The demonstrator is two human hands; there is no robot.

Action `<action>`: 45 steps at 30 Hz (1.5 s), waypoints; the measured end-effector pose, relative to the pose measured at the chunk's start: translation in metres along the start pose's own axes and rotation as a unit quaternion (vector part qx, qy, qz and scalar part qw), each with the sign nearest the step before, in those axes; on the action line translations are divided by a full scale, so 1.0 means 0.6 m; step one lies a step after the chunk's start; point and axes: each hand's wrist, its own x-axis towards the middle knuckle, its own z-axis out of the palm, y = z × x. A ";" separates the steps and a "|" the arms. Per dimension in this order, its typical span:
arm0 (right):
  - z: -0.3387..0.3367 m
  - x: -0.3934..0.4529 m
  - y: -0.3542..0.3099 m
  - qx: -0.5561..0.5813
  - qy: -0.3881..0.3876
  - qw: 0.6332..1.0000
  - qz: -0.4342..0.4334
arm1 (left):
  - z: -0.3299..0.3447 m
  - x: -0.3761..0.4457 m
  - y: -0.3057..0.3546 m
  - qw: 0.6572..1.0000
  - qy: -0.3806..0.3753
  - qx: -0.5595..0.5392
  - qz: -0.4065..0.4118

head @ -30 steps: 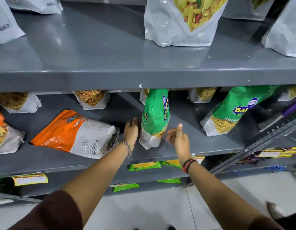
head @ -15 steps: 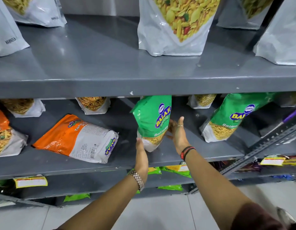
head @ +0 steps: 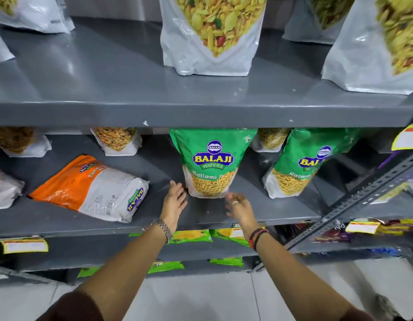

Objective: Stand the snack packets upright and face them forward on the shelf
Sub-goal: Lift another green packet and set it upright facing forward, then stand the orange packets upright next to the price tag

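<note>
A green snack packet (head: 211,162) stands upright on the grey middle shelf (head: 258,210), its printed front facing me. My left hand (head: 175,199) is open just left of its base, fingertips close to the lower left corner. My right hand (head: 239,205) is open and slightly blurred, a little in front of the packet's lower right corner, apart from it. An orange and white packet (head: 89,187) lies flat on its side to the left, back label up. A second green packet (head: 300,162) leans to the right of the middle one.
Small white packets (head: 117,141) stand along the back of the middle shelf. Large white pouches (head: 210,35) stand on the upper shelf, whose front edge (head: 200,114) overhangs the packets. A slanted metal upright (head: 363,198) crosses at right. Lower shelves hold green packets.
The green packet has been turned from side-on to face forward and set upright. Both hands have let go of it and drawn back to its base. The camera has moved closer.
</note>
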 end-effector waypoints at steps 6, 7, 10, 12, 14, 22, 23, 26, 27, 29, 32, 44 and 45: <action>0.078 -0.002 0.028 -0.138 -0.162 0.977 -0.018 | -0.116 -0.063 -0.033 0.993 0.074 -0.092 0.006; 0.098 -0.001 0.027 -0.156 -0.177 0.971 -0.040 | -0.135 -0.076 -0.029 0.989 0.087 -0.116 0.007; 0.159 0.009 0.007 -0.202 -0.187 0.954 -0.118 | -0.187 -0.102 -0.012 0.986 0.134 -0.097 0.010; 0.205 0.008 -0.018 -0.229 -0.192 0.940 -0.162 | -0.222 -0.117 0.004 0.983 0.172 -0.054 0.012; 0.245 0.010 -0.048 -0.246 -0.184 0.932 -0.192 | -0.250 -0.119 0.023 0.980 0.191 -0.048 -0.009; 0.403 0.052 -0.158 -0.380 -0.167 0.901 -0.126 | -0.384 -0.046 0.112 0.979 0.197 -0.046 -0.031; 0.415 0.062 -0.164 -0.406 -0.164 0.892 -0.116 | -0.393 -0.036 0.121 0.979 0.195 -0.038 -0.035; 0.463 0.091 -0.169 -0.430 -0.151 0.886 -0.084 | -0.424 -0.001 0.144 0.980 0.194 -0.020 -0.045; 0.472 0.090 -0.168 -0.441 -0.153 0.881 -0.079 | -0.432 0.007 0.144 0.982 0.184 -0.005 -0.049; 0.494 0.079 -0.168 -0.444 -0.149 0.879 -0.087 | -0.447 0.016 0.142 0.985 0.161 0.026 -0.051; 0.500 0.066 -0.163 -0.395 -0.132 0.907 -0.060 | -0.457 0.005 0.138 0.992 0.125 -0.001 -0.023; 0.415 -0.012 -0.135 -0.061 -0.074 0.993 -0.073 | -0.473 -0.056 0.240 0.988 0.010 0.019 0.152; 0.414 -0.015 -0.139 -0.042 -0.063 0.993 -0.093 | -0.467 -0.057 0.255 0.985 0.003 0.030 0.169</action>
